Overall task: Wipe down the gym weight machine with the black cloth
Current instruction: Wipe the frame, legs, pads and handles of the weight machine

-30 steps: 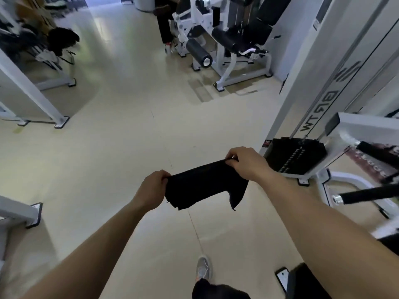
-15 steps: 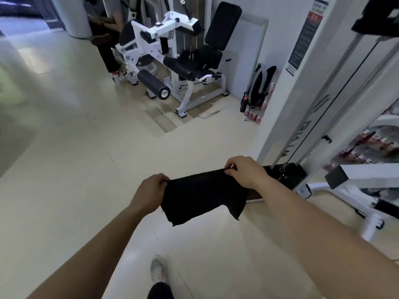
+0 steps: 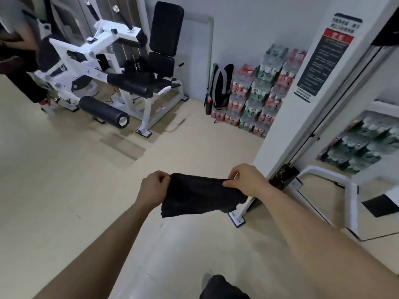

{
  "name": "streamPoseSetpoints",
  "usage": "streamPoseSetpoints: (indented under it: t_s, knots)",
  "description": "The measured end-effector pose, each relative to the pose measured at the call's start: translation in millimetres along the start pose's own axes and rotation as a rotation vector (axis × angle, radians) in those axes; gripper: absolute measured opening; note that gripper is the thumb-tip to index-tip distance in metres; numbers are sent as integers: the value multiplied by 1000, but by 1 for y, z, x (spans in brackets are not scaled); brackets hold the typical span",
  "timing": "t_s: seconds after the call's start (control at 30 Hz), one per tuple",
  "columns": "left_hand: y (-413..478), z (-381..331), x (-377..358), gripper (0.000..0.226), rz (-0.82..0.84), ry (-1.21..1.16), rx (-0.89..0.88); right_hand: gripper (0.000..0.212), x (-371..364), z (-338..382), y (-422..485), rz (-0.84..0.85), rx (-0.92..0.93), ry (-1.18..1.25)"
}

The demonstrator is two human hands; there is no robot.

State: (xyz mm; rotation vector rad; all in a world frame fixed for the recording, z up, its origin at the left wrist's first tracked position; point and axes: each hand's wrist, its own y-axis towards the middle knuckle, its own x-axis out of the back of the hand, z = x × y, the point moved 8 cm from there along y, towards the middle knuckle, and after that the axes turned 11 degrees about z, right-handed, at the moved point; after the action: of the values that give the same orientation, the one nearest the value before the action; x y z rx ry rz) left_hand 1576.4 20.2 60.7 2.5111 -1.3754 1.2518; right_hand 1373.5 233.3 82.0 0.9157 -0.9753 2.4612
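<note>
In the head view, the cloth (image 3: 200, 195) is held stretched between both hands just below the middle of the frame, in the air above the floor (image 3: 64, 180) and touching no machine. Its left edge is gripped by the left hand (image 3: 152, 189), fingers curled round the bunched fabric. Its upper right corner is pinched by the right hand (image 3: 246, 180) between thumb and fingertips, and the loose lower part hangs toward six o'clock. The nearest machine is the white upright (image 3: 302, 117) at three o'clock from the cloth, with a cable run down its face and a printed notice (image 3: 323, 55) stuck high on it at one o'clock. A leg machine (image 3: 112, 67) with black pads and rollers is seen well apart at eleven o'clock, with another person (image 3: 19, 50) beside it at ten o'clock. A backpack (image 3: 220, 87) and stacked bottle packs (image 3: 259, 93) are set against the wall at one o'clock. The step in hand is judged to be the readying of the cloth: it is being spread or refolded, and no wiping is shown. Which machine is meant cannot be told, though the upright is nearest. For the next move, the cloth would need to be gathered into a flat pad, carried to a frame or cushion, and pressed flat against it before strokes are made, with trailing corners kept clear of the cable.
</note>
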Motion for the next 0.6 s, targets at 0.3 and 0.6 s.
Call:
streamPoseSetpoints:
  t_s: [0.3, 0.6]
  knots:
    - [191, -47, 1, 28, 186, -71, -13, 22, 35, 22, 175, -25, -78, 369]
    - [337, -134, 2, 24, 310, -162, -112, 9, 95, 57, 311, -145, -176, 749]
